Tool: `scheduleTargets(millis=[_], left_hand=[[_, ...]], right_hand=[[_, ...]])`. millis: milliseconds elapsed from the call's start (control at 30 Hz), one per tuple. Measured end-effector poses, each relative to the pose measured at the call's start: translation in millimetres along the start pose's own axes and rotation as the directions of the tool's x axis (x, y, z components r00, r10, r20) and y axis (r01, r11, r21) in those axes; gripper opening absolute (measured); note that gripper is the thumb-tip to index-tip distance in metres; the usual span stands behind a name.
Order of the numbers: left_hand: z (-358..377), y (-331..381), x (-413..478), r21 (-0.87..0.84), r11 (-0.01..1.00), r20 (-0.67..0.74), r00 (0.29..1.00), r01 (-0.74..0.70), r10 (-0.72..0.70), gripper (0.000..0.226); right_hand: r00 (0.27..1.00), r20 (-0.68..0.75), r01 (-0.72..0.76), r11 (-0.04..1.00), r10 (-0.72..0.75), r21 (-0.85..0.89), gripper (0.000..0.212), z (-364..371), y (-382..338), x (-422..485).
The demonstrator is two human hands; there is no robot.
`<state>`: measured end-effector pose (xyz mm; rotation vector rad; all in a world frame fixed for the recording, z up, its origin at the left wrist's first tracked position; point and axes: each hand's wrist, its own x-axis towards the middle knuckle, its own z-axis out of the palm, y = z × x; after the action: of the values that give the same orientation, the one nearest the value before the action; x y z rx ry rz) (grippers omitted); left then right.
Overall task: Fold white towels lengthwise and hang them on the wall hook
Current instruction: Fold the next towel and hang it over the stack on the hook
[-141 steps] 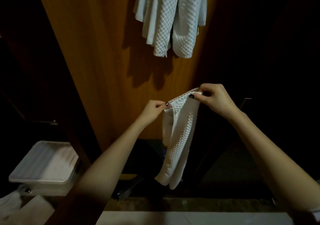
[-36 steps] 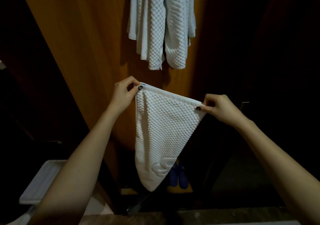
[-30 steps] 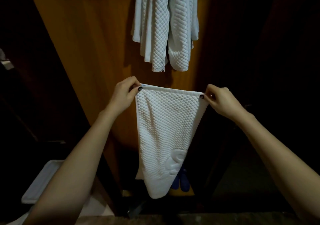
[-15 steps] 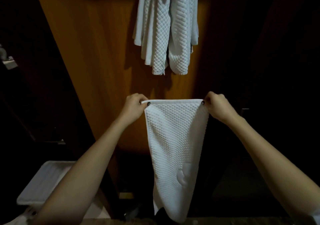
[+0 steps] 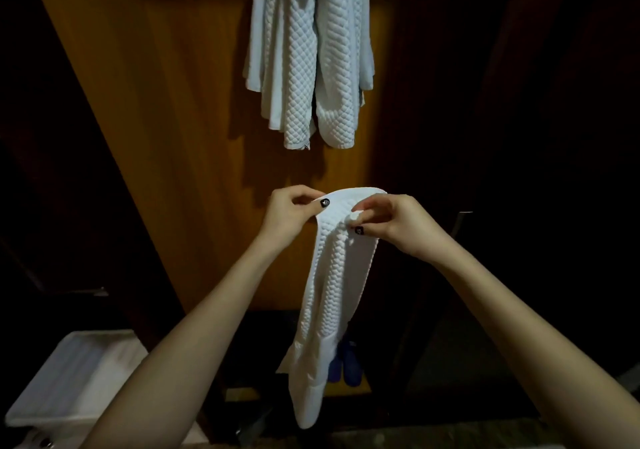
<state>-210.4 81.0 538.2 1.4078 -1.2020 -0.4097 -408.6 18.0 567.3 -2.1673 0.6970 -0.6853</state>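
Towel (image 5: 332, 275) between hands (both pinching)

Dim frame overall. Only the middle strip is lit: the orange-brown wooden wall panel (image 5: 166, 144) glows warm, and both sides drop to near black with no detail. The white quilted towels (image 5: 308, 54) hanging at top throw a hard dark shadow on the panel below and slightly left, so the light is in front, from above. The white waffle-textured towel (image 5: 332, 289) held at centre is the brightest thing, its top fold a bit washed out and its weave soft lower down. No glare. The white ribbed plastic bin (image 5: 72, 376) lower left is murky and smeared. The small blue objects (image 5: 346, 367) are blurred and unreadable. Wide-angle bend: the panel edges lean and the bare forearms (image 5: 194, 338) stretch toward the lower corners. Shadows look blocky.
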Motion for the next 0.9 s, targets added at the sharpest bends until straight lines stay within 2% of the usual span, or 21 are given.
scheduleTargets(millis=[133,267,333,500,567,733,833,900], left_hand=[[-1.6,9.5,-2.0,-0.156,0.987,0.043,0.998,-0.038,0.045,0.017],[-6.5,16.6,-2.7,-0.299,0.954,0.095,0.995,-0.007,0.037,0.016],[-6.7,19.6,-4.0,-0.385,0.923,0.126,0.992,0.021,0.030,0.011],[-14.2,15.4,-6.0,-0.505,0.852,0.263,0.965,0.139,-0.001,0.023],[-17.0,15.4,-7.3,-0.520,0.842,0.274,0.962,0.146,0.003,0.027],[-14.2,24.2,-13.1,-0.481,0.875,0.207,0.977,0.051,0.057,0.025],[-9.5,31.1,-9.9,-0.415,0.908,0.152,0.980,-0.057,0.131,0.036],[-8.2,36.7,-5.4,-0.410,0.909,0.115,0.986,-0.067,0.125,0.036]], right_hand=[[0.985,-0.070,0.147,0.982,-0.155,-0.117,0.007,-0.9,-15.5,3.4],[0.937,-0.118,0.283,0.911,-0.330,-0.300,0.010,-1.9,-28.6,14.1],[0.935,-0.095,0.297,0.900,-0.342,-0.319,0.011,-0.1,-32.8,19.1],[0.941,-0.146,0.264,0.932,-0.305,-0.247,0.012,3.6,-33.8,23.4],[0.944,-0.155,0.256,0.942,-0.292,-0.216,0.009,4.3,-33.8,23.2],[0.939,-0.175,0.257,0.941,-0.297,-0.218,0.007,2.7,-38.5,25.7],[0.911,-0.194,0.296,0.905,-0.364,-0.304,0.009,1.2,-41.1,26.7],[0.918,-0.183,0.254,0.878,-0.350,-0.405,0.018,-7.1,-39.1,29.0]])
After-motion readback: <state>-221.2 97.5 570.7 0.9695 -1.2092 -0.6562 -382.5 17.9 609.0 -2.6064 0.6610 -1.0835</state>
